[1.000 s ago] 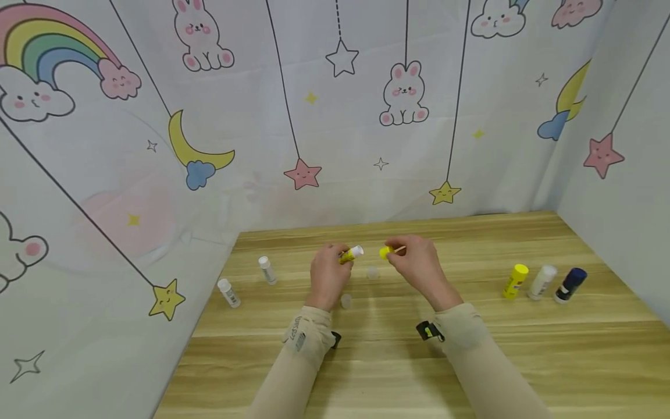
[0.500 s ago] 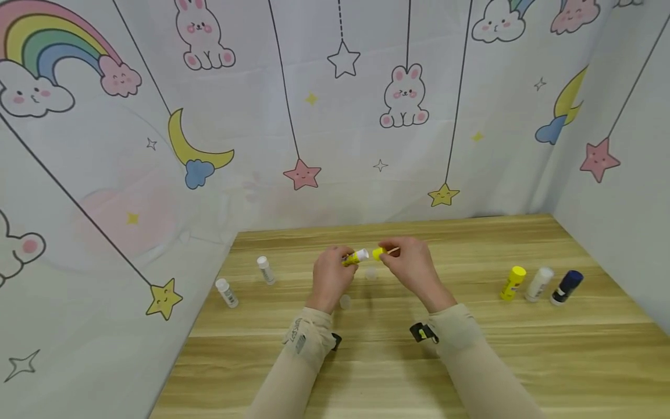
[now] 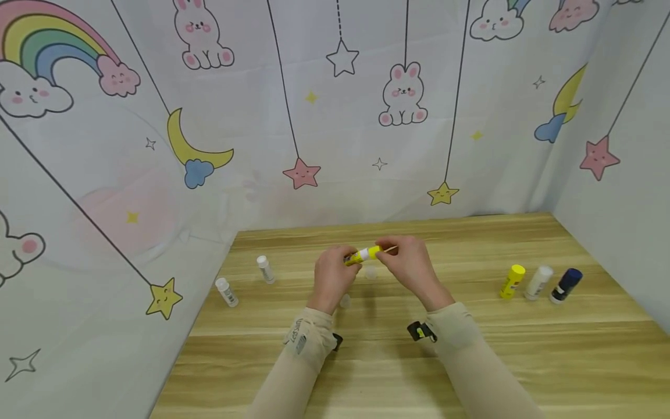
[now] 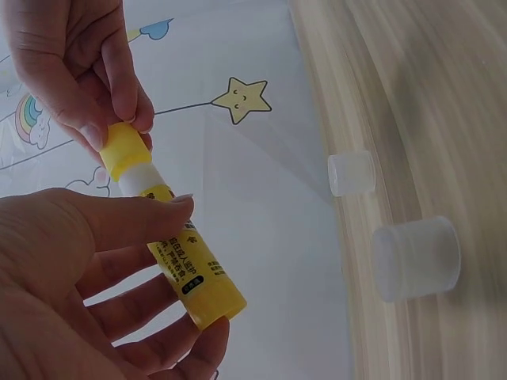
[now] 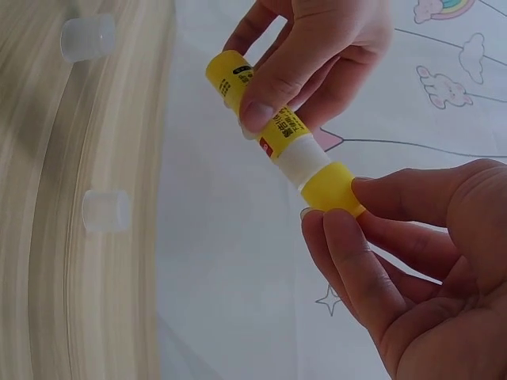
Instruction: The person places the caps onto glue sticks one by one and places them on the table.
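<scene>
My left hand (image 3: 333, 278) holds a yellow glue stick (image 4: 194, 273) with black print, thumb on one side and fingers on the other. The yellow cap (image 5: 329, 188) is pinched between the thumb and fingertips of my right hand (image 3: 413, 267). It sits over the end of the glue stick's white neck (image 4: 141, 179), and a band of white still shows between cap and yellow body. Both hands are raised above the wooden table, the stick slanting between them.
Two translucent caps (image 4: 416, 260) stand on the table (image 3: 293, 366) below the hands. At the left are two white glue sticks (image 3: 265, 269). A yellow glue stick (image 3: 512, 281), a white one (image 3: 539, 283) and a dark blue-capped one (image 3: 566, 286) stand at the right. A printed curtain (image 3: 345, 134) hangs behind.
The right hand has moved left with the yellow cap, closing the gap to the glue stick. The cap now meets the white neck; before, they were apart.
</scene>
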Tool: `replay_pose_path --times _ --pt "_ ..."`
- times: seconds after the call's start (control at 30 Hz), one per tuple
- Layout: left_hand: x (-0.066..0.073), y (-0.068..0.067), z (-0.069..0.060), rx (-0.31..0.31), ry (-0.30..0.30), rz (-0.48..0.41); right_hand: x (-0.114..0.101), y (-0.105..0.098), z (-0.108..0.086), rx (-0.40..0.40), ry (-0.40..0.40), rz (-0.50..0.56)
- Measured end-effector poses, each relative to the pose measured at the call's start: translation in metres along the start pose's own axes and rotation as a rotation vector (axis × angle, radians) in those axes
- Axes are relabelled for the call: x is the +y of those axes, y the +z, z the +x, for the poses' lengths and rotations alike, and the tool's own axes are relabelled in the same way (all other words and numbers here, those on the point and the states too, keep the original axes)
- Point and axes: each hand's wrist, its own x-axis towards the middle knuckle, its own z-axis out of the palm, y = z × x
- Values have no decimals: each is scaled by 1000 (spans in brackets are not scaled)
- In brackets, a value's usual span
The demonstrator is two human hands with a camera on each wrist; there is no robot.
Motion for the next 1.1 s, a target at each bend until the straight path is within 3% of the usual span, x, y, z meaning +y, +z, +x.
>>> replay_pose_path --times 1.1 --pt "4 -2 -8 17 72 16 0 5 -3 -1 -43 25"
